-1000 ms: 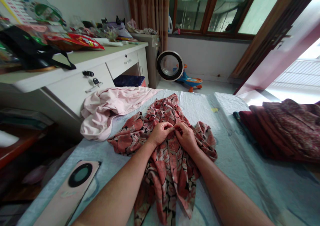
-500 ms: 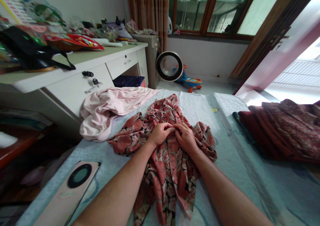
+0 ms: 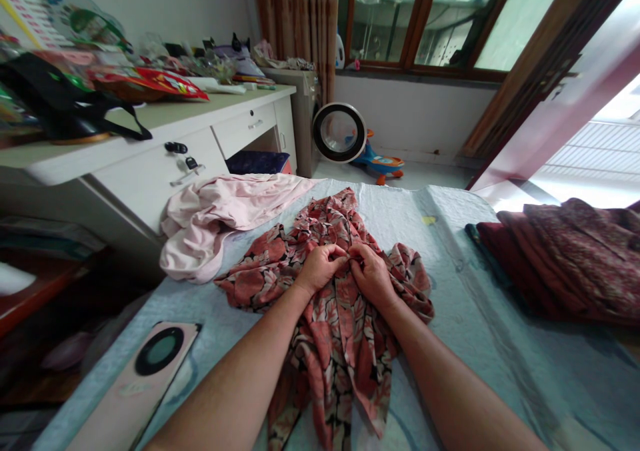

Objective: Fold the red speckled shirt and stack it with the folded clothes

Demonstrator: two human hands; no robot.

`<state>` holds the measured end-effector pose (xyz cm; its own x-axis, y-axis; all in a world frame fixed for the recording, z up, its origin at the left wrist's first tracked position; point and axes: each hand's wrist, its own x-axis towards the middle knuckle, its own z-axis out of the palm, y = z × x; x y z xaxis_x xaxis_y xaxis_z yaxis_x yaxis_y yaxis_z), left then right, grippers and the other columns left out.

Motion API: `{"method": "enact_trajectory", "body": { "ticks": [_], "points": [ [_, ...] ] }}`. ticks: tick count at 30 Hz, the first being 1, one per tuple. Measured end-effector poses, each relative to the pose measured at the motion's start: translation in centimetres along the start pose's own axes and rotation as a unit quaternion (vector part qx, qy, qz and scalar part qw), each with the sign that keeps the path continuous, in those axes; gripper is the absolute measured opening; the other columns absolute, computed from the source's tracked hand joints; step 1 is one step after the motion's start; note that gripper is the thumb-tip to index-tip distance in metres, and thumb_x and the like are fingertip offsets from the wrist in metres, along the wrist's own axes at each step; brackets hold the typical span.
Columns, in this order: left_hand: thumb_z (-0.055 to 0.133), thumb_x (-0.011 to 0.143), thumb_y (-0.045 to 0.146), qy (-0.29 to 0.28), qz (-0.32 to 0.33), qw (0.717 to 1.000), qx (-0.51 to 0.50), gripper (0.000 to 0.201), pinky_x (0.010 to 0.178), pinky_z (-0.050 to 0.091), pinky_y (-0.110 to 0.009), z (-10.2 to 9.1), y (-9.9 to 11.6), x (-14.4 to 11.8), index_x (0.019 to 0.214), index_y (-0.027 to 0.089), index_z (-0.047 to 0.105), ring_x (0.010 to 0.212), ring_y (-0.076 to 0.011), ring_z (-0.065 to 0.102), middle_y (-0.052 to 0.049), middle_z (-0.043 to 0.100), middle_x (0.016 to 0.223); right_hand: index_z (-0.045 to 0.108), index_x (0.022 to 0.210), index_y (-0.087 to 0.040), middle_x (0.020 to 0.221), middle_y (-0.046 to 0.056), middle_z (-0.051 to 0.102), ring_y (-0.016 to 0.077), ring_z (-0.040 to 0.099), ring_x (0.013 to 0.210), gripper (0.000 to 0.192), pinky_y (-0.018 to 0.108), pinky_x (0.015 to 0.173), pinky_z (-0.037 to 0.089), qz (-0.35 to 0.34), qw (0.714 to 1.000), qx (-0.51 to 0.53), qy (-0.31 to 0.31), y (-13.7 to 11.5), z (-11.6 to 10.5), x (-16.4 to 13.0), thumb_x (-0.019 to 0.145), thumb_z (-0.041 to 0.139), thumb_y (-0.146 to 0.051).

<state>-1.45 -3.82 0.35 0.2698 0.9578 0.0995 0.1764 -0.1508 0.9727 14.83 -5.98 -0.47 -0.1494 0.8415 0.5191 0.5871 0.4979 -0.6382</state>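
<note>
Your left hand [image 3: 320, 272] and right hand [image 3: 371, 274] are pinching the red floral garment [image 3: 330, 318] shut-fingered; it is lying lengthwise away from you, beside the pink cloth [image 3: 220, 214].

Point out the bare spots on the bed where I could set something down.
Bare bedspread lies between the floral garment and the dark red clothes pile, and along the far edge. The left is crowded: pink garment, phone. Both hands, left hand and right hand, pinch the floral cloth.
</note>
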Motion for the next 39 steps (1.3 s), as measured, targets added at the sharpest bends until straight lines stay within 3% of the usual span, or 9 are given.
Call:
{"method": "enact_trajectory", "body": {
  "ticks": [4, 13, 20, 25, 31, 39],
  "points": [
    [0.069, 0.076, 0.038, 0.004, -0.005, 1.000, -0.004, 0.026, 0.060, 0.046, -0.023, 0.01, 0.01, -0.04, 0.083, 0.013, 0.070, 0.062, -0.0126, 0.057, -0.002, 0.069, 0.072, 0.059, 0.084, -0.021, 0.082, 0.002, 0.060, 0.0178, 0.057, 0.079, 0.013, 0.028, 0.074, 0.045, -0.001, 1.000, -0.003, 0.003, -0.31, -0.19, 0.02, 0.081, 0.050, -0.013],
    [0.071, 0.075, 0.040, 0.007, -0.008, 1.000, -0.010, 0.027, 0.057, 0.045, -0.022, -0.04, 0.26, -0.09, 0.081, 0.014, 0.070, 0.062, -0.0128, 0.057, -0.002, 0.068, 0.072, 0.059, 0.083, -0.022, 0.082, 0.002, 0.060, 0.0175, 0.057, 0.078, 0.014, 0.027, 0.075, 0.045, -0.003, 1.000, 0.003, 0.008, -0.57, -0.34, 0.04, 0.080, 0.049, -0.012],
    [0.079, 0.067, 0.041, -0.022, -0.049, 0.997, -0.054, 0.034, 0.057, 0.044, -0.021, -0.11, 0.33, -0.07, 0.082, 0.013, 0.067, 0.059, -0.0105, 0.055, 0.000, 0.065, 0.070, 0.057, 0.080, -0.021, 0.079, 0.001, 0.059, 0.0163, 0.056, 0.075, 0.015, 0.026, 0.071, 0.045, -0.004, 1.000, -0.001, 0.007, -0.22, -0.16, 0.14, 0.078, 0.048, -0.010],
    [0.077, 0.068, 0.040, -0.029, -0.024, 0.997, -0.061, 0.038, 0.054, 0.041, -0.019, 0.04, 0.13, -0.14, 0.094, 0.015, 0.066, 0.059, -0.0096, 0.052, 0.003, 0.061, 0.068, 0.058, 0.082, -0.021, 0.080, 0.001, 0.061, 0.0162, 0.057, 0.076, 0.015, 0.026, 0.073, 0.045, -0.006, 1.000, 0.003, 0.005, -0.17, -0.14, 0.07, 0.078, 0.049, -0.010],
    [0.070, 0.076, 0.041, -0.013, 0.003, 1.000, -0.003, 0.029, 0.063, 0.048, -0.023, 0.08, 0.03, -0.15, 0.088, 0.015, 0.070, 0.072, -0.0151, 0.061, -0.004, 0.070, 0.081, 0.060, 0.083, -0.022, 0.080, 0.001, 0.062, 0.0173, 0.059, 0.078, 0.014, 0.027, 0.074, 0.047, -0.004, 1.000, 0.005, -0.001, -0.17, -0.21, 0.14, 0.080, 0.050, -0.012],
    [0.069, 0.078, 0.037, -0.005, 0.020, 1.000, 0.010, 0.024, 0.075, 0.053, -0.028, 0.00, 0.34, -0.23, 0.089, 0.016, 0.074, 0.081, -0.0190, 0.067, -0.005, 0.075, 0.087, 0.061, 0.084, -0.021, 0.083, 0.002, 0.063, 0.0177, 0.059, 0.080, 0.014, 0.028, 0.075, 0.047, -0.003, 1.000, 0.011, -0.008, 0.02, -0.15, 0.17, 0.081, 0.051, -0.013]
  ]
}}
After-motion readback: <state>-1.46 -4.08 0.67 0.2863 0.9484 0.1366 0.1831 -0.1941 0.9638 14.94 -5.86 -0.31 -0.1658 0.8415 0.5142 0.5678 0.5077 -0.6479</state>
